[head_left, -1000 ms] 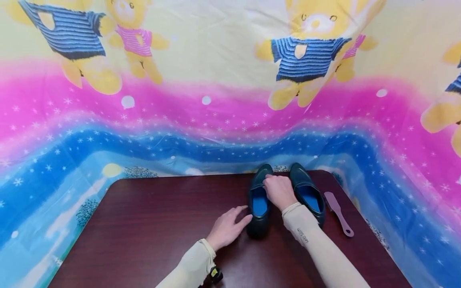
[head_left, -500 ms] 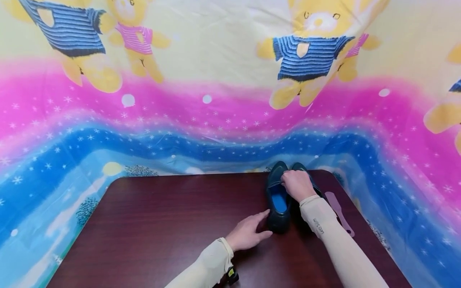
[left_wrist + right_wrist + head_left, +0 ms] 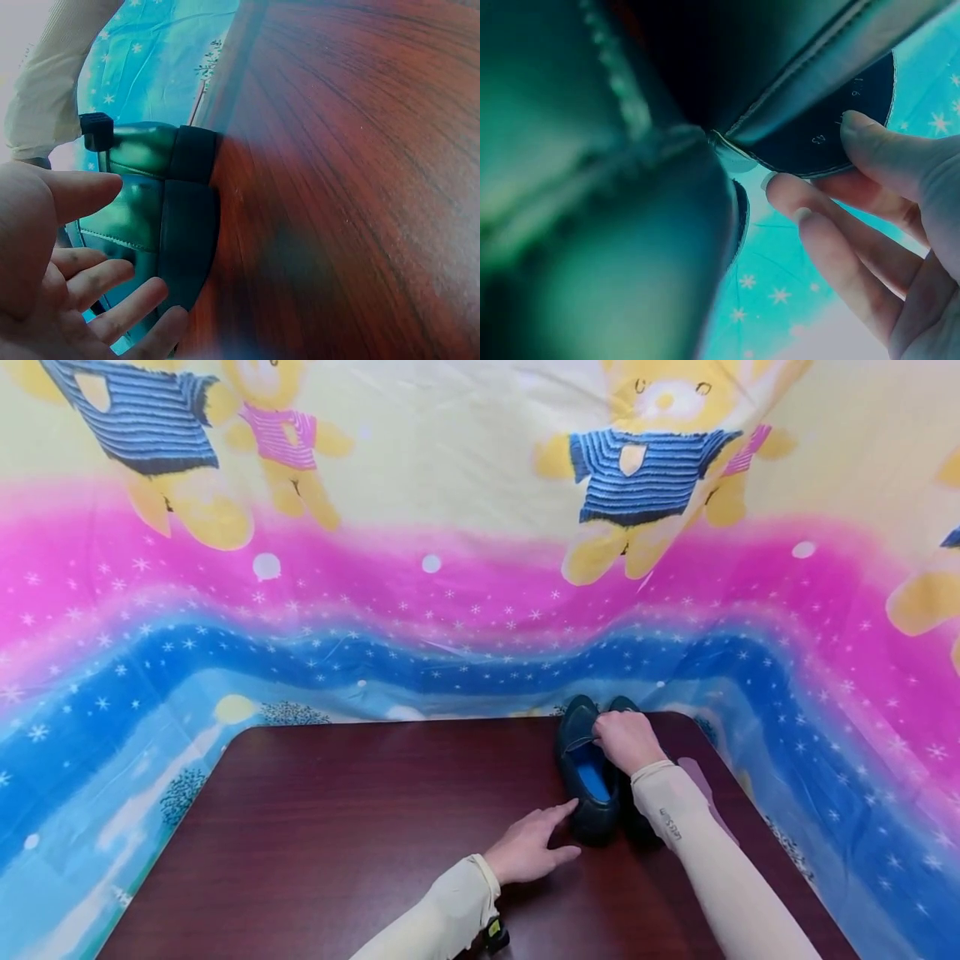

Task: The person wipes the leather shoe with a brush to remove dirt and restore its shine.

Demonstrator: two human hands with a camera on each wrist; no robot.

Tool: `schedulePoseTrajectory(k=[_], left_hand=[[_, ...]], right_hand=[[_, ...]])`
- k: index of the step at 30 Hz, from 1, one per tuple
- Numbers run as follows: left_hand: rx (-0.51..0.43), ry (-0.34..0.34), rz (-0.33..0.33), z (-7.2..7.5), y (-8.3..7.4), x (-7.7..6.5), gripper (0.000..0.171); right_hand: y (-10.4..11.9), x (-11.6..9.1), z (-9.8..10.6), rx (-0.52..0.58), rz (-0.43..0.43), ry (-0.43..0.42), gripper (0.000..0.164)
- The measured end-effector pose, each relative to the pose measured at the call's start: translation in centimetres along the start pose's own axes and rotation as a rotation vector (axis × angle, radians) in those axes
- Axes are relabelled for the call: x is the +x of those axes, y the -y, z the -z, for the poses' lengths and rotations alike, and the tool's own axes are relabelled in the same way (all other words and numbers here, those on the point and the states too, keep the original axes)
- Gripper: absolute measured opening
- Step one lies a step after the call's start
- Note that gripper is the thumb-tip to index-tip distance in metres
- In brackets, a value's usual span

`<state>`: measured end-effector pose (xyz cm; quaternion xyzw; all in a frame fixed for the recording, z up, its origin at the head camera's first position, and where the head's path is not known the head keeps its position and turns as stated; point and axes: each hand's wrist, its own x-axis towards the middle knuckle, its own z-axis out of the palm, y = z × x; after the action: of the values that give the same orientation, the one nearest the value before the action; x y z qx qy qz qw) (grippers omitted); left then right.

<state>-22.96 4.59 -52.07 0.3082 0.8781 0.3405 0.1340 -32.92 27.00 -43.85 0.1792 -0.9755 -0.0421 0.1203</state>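
Observation:
Two dark green slip-on shoes stand side by side at the table's back right. In the head view, the left shoe (image 3: 595, 814) shows a blue insole, and the right shoe (image 3: 640, 828) is largely hidden behind it and my right arm. My right hand (image 3: 628, 739) pinches the left shoe's tongue (image 3: 821, 127); the right wrist view shows the thumb on its dark inner side and fingers beneath. My left hand (image 3: 528, 847), fingers extended and spread, reaches to the left shoe's heel, an index fingertip at its side. In the left wrist view, both heels (image 3: 124, 214) sit close together.
A pinkish-purple long-handled brush or file (image 3: 697, 777) lies right of the shoes, partly covered by my right sleeve. The dark red-brown wooden table (image 3: 337, 827) extends left. A bear-printed cloth (image 3: 450, 635) hangs behind and around the table's edges.
The left shoe has shifted right, up beside the right shoe, and turned slightly. Both hands have travelled right with it, and my right arm now covers more of the right shoe and the purple tool.

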Motion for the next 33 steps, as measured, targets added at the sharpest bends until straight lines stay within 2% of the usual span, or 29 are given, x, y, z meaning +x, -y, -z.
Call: schedulePoseTrajectory(k=[13,24,30,33], left_hand=[[0.007,0.025,-0.003,-0.4,-0.3,0.3,0.070],[-0.028,0.048,0.013,-0.2,-0.2,-0.2,0.071],[-0.025,0.090,-0.025,0.5,0.5,0.1,0.071],[-0.001,0.081,-0.075,1.5,0.7,0.0,0.071]], right_hand=[[-0.5,-0.4,0.2,0.065,-0.026,0.052,0.011],[-0.2,-0.7,-0.4,0.105,-0.036,0.033,0.016],[-0.1,-1.0,0.1,0.109,-0.062,0.048,0.012],[0.1,-1.3,0.8,0.104,-0.064,0.051,0.020]])
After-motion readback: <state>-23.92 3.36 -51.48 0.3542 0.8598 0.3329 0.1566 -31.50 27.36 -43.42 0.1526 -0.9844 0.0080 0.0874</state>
